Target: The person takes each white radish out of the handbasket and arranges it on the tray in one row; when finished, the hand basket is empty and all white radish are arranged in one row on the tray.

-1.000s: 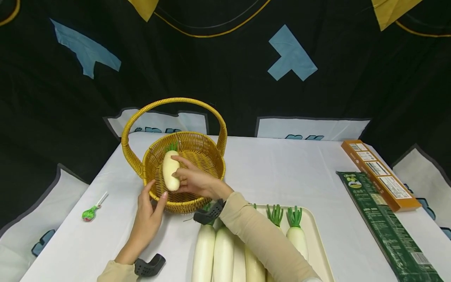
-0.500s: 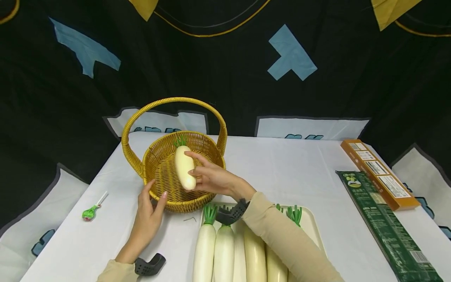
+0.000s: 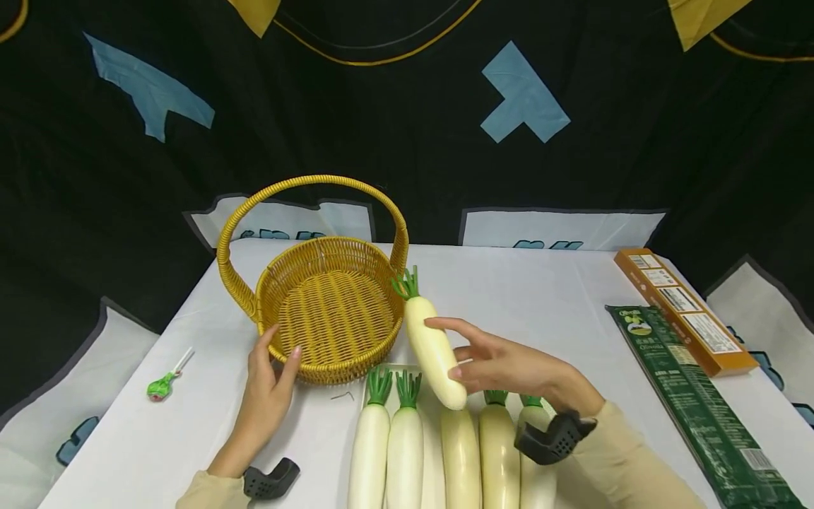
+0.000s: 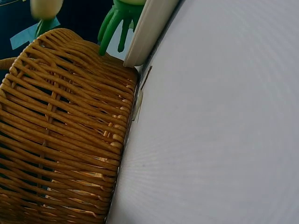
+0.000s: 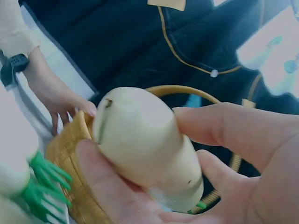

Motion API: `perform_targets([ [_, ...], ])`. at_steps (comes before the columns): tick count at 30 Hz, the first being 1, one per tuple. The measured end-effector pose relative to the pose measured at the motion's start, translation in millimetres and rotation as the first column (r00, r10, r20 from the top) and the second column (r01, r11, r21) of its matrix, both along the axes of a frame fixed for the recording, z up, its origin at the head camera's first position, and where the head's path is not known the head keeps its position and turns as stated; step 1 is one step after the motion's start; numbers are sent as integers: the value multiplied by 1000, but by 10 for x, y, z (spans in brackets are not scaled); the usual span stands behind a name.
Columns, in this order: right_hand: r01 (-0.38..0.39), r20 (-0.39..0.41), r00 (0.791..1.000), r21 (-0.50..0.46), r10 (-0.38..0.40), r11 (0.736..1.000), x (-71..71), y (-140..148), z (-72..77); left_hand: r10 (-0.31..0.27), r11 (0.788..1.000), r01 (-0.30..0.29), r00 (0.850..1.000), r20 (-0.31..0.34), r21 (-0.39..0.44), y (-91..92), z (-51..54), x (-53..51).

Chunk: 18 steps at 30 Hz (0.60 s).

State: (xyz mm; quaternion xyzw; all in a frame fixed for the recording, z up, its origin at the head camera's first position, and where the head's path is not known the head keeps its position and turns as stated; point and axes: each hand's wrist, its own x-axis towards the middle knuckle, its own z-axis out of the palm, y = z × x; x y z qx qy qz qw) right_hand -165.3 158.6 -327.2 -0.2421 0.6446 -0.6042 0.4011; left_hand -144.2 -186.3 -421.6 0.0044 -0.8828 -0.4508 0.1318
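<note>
A white radish (image 3: 434, 353) with green stalks tilts in my right hand (image 3: 509, 360), thumb and fingers pinching its lower part. In the right wrist view the radish's (image 5: 135, 135) rounded end faces the camera between thumb and fingers. It hangs just right of the yellow wicker basket (image 3: 333, 304), above more radishes (image 3: 405, 452). The basket's inside shows bare weave. My left hand (image 3: 267, 396) rests at the basket's front rim, thumb and fingers spread and fairly straight. In the left wrist view, the basket's outer wall (image 4: 60, 130) fills the left side.
Several radishes lie side by side on a cream tray (image 4: 145, 37) at the front. A green-wrapped lollipop (image 3: 162, 385) lies at left. On the right are a long green packet (image 3: 699, 403) and an orange box (image 3: 687, 311). A dark curtain hangs behind.
My right hand has carried the radish up out of the basket and rightward, over the radishes on the tray. The left hand and basket stay in place.
</note>
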Motion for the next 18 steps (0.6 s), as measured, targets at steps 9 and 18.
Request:
perform_targets([
  [9,108,-193,977,61,-95,992,448,782,-96,2,1000,-2,1000,6,-3,6,1,6],
  [18,245,-18,969,192,-246,950,858,1437,-346,-9,1000,9,1000,-5,10,2,-14,7],
])
